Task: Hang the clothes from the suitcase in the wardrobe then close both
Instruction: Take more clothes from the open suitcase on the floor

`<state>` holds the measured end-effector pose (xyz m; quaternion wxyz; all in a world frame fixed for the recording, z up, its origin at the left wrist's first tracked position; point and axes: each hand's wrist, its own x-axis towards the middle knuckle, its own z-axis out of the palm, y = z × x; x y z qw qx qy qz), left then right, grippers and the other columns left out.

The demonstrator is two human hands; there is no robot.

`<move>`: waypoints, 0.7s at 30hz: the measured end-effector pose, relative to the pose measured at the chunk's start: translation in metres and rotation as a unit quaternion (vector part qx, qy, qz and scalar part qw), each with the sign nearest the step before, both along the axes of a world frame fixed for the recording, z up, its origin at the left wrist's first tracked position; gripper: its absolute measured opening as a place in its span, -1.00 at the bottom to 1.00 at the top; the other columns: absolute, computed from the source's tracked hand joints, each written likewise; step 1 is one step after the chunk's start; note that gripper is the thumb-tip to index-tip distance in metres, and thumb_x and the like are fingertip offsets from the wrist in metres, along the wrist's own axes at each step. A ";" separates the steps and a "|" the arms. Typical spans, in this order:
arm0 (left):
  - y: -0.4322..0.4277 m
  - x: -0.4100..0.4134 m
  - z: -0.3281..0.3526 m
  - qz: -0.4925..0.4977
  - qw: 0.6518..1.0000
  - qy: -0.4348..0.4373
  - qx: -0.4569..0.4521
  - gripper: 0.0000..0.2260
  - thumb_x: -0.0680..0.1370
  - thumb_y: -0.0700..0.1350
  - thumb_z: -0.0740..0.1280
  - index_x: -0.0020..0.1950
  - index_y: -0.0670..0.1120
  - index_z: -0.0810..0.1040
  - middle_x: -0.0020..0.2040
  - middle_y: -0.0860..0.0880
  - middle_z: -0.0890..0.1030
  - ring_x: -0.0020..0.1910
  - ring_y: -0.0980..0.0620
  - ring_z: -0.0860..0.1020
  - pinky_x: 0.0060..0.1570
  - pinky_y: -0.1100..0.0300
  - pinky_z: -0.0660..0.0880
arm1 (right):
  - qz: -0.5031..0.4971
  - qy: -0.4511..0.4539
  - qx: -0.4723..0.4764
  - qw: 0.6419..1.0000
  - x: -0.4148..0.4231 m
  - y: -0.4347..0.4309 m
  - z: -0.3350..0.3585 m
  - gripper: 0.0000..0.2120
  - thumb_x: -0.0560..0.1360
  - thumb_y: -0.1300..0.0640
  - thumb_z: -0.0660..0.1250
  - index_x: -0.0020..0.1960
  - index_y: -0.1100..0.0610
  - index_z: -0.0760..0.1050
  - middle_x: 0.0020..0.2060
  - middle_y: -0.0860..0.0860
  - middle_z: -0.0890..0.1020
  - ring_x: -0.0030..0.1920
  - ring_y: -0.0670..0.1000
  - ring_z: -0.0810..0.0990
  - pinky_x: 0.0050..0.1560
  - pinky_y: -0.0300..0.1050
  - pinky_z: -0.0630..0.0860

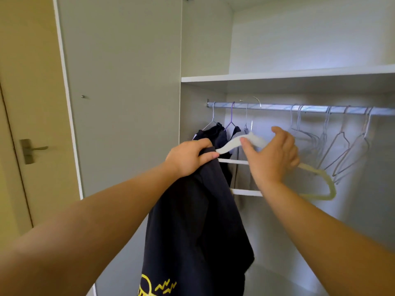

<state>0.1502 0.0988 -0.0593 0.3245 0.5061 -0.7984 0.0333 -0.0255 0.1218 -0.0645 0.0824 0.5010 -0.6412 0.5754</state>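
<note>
The left hand (192, 155) is gripping a bunched fold of the dark T-shirt (198, 221), fingers curled tight round the cloth, right at the near tip of the pale hanger (233, 143). The right hand (271, 154), just beside it, is pinching the hanger's top arm between thumb and fingers, close to the neck.

The hanger's long axis is running crosswise between the two hands. One shoulder is pointing at the left hand; the other is sloping down past the right wrist to a rounded end beyond it. Its lower bar is passing under the right hand. The T-shirt is hanging straight down from the left hand, long axis vertical, with a yellow print showing at its bottom edge.

Just behind the left hand, dark clothes (215, 133) are hanging on wire hangers, and a grey garment (241, 174) is hanging between the two hands, further in. Above both hands a metal rail (277, 107) is running crosswise inside the wardrobe (203, 50), under a white shelf (277, 76). Bare wire hangers (342, 146) are dangling beyond the right hand. Outside the left hand the wardrobe door (119, 92) is standing open, and past it a room door with a lever handle (32, 149) is showing.
</note>
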 end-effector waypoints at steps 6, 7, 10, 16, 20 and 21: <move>0.002 0.001 -0.003 -0.081 0.995 -0.054 0.023 -0.76 0.56 0.11 0.25 0.02 -0.05 0.53 -0.17 0.08 0.51 -0.14 0.04 0.47 -0.10 0.18 0.34 | 0.145 -0.137 0.185 0.962 -0.021 -0.006 0.000 -0.55 0.33 -0.23 0.22 -0.25 0.17 0.55 -0.32 0.11 0.58 -0.35 0.11 0.47 -0.36 -0.16 0.34; 0.001 0.000 -0.004 -0.064 0.995 -0.074 -0.002 -0.74 0.56 0.13 0.24 0.04 -0.03 0.53 -0.13 0.08 0.53 -0.09 0.04 0.48 -0.03 0.18 0.30 | 0.148 -0.150 0.183 0.960 -0.022 -0.007 -0.001 -0.57 0.35 -0.18 0.19 -0.23 0.19 0.56 -0.36 0.08 0.56 -0.39 0.08 0.43 -0.39 -0.17 0.29; -0.003 -0.007 -0.012 0.083 0.976 -0.108 -0.172 -0.65 0.48 0.26 0.22 0.07 0.07 0.55 -0.02 0.04 0.53 0.06 -0.03 0.44 0.10 0.09 0.20 | 0.171 -0.231 0.170 0.943 -0.021 -0.012 -0.005 -0.71 0.48 0.03 0.17 -0.29 0.19 0.50 -0.40 0.04 0.53 -0.42 0.05 0.38 -0.39 -0.16 0.27; -0.001 -0.027 -0.040 0.182 0.942 -0.036 -0.279 -0.67 0.34 0.08 0.46 -0.11 -0.12 0.51 -0.19 -0.10 0.49 -0.24 -0.14 0.49 -0.25 0.10 0.40 | 0.183 -0.384 0.130 0.896 -0.011 -0.030 -0.007 -0.78 0.49 0.09 0.15 -0.17 0.23 0.46 -0.45 0.05 0.52 -0.39 0.06 0.40 -0.32 -0.13 0.32; -0.001 -0.021 -0.056 0.177 0.981 -0.022 -0.083 -0.39 0.45 0.19 0.31 0.38 -0.07 0.25 0.25 -0.10 0.32 0.18 -0.13 0.37 0.14 0.05 0.40 | 0.181 -0.396 0.123 0.892 -0.016 -0.038 -0.004 -0.76 0.49 0.09 0.12 -0.28 0.18 0.41 -0.47 0.05 0.50 -0.45 0.02 0.35 -0.40 -0.15 0.25; 0.000 -0.021 -0.058 0.166 0.985 -0.006 -0.049 -0.37 0.46 0.17 0.31 0.41 -0.06 0.18 0.29 -0.10 0.26 0.21 -0.14 0.36 0.14 0.04 0.42 | 0.178 -0.399 0.124 0.891 -0.017 -0.040 -0.005 -0.75 0.49 0.09 0.12 -0.30 0.18 0.41 -0.47 0.05 0.50 -0.45 0.02 0.35 -0.41 -0.16 0.24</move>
